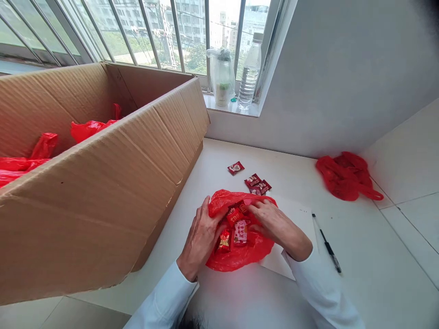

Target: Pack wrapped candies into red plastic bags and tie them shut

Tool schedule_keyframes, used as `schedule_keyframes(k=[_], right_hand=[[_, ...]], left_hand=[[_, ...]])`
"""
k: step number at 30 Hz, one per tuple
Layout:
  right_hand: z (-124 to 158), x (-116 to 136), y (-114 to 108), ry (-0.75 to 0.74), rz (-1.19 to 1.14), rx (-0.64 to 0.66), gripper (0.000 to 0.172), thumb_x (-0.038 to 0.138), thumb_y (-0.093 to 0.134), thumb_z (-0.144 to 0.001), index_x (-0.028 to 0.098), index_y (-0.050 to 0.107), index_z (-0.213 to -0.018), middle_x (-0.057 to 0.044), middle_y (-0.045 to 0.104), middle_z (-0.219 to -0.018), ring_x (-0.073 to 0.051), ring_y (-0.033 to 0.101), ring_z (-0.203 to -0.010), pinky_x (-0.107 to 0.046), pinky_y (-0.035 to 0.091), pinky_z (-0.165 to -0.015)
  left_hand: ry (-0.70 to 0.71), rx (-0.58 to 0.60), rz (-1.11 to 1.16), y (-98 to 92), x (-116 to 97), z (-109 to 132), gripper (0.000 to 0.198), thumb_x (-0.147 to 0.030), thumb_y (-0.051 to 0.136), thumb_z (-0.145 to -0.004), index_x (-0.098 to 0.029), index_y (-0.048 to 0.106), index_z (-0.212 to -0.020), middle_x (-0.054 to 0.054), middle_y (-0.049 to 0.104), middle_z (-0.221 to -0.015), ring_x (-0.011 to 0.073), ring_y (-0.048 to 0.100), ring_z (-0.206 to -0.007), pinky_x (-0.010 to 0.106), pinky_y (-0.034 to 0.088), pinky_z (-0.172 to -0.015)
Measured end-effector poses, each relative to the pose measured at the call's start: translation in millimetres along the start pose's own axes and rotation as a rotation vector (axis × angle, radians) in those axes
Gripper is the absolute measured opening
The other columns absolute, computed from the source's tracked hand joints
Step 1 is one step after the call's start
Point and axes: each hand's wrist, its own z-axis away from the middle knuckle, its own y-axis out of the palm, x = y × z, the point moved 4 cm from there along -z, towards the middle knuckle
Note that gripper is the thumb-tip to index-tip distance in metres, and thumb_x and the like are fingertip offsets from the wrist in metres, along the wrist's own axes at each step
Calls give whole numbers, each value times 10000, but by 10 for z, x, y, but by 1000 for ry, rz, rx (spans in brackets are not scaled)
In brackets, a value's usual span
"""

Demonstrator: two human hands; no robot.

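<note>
A red plastic bag [243,264] lies on the white table with its mouth spread wide. Inside it are several wrapped sweets, among them a pink packet [240,232], a red-and-gold packet [224,240] and a red packet [234,216]. My left hand [202,235] is closed on the bag's left side, thumb inside the mouth and fingers along the outside. At the right rim my right hand [276,224] grips the plastic, its fingertips partly hidden in the folds. Just beyond the bag sit several small dark-red packets [254,180], with one packet [236,168] apart to their left.
A large open cardboard box [137,183] holding red plastic bags [91,130] stands on the left. White paper [302,217] lies under my right forearm, beside a black pen [329,249]. A crumpled red bag [346,176] is by the wall; a water bottle [249,75] stands on the windowsill.
</note>
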Motion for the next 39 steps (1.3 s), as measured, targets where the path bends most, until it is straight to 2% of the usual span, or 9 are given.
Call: schedule_keyframes(k=[5,12,14,17,21,25,28,32,39], right_hand=[[-66,36,171,-26,-6,59,395,147,630,-791,260,623,-1169,-99,577,-1134,-292,459,-1153,-425,423,-920],[-45,0,140,-12,-90,142,294,136,571,-830,323,715,-1006,-53,619,-923,-221,562,-896,-330,438,-744],[-35,8,107,-24,-114,143,305,99,542,-832,310,729,-949,-41,617,-858,-194,563,-834,-309,432,-718],[-37,16,77,-61,-143,119,314,92,541,-829,321,735,-920,-35,628,-909,-212,552,-931,-335,431,-792],[-59,-16,121,-58,-139,158,287,137,554,-842,335,746,-924,-50,625,-1023,-277,482,-1107,-416,405,-903],[-50,-27,139,-30,-137,196,251,156,549,-852,302,750,-886,-70,608,-1059,-291,473,-1130,-430,410,-921],[-24,-31,125,10,-135,203,203,168,580,-830,268,738,-910,-85,604,-1085,-286,496,-1114,-414,434,-906],[0,-27,125,0,-112,190,279,155,616,-789,239,708,-1039,-108,588,-1159,-286,510,-1110,-424,432,-925],[-11,76,147,-46,-48,104,258,121,610,-779,254,720,-971,-94,589,-1060,-306,485,-1062,-441,454,-867]], left_hand=[[-67,58,-135,103,29,-83,393,-267,431,-945,-299,483,-1333,120,266,-1478,309,424,-1215,489,427,-992],[-140,24,-206,-22,136,-5,254,-173,434,-910,-134,638,-1055,222,367,-1400,376,427,-1212,551,436,-936],[-132,5,-201,-56,109,-9,249,-167,431,-911,-137,639,-1044,211,404,-1365,377,408,-1224,566,421,-951],[-73,-7,-165,-48,26,-30,282,-191,424,-930,-210,598,-1151,131,408,-1365,331,325,-1299,525,396,-1026],[35,32,-102,101,-50,-25,325,-218,480,-922,-342,566,-1210,47,257,-1469,331,148,-1401,514,375,-1076],[60,50,-99,217,-9,6,244,-224,529,-900,-289,615,-1120,84,223,-1482,391,129,-1399,597,345,-1069],[64,51,-103,198,48,25,186,-247,475,-927,-242,641,-1010,89,305,-1444,394,127,-1398,626,305,-1083],[63,42,-103,130,88,44,186,-201,454,-926,-201,637,-898,90,394,-1376,397,129,-1393,635,293,-1087],[66,39,-78,162,76,55,201,-266,477,-928,-228,631,-1052,74,398,-1395,364,132,-1395,562,306,-1113]])
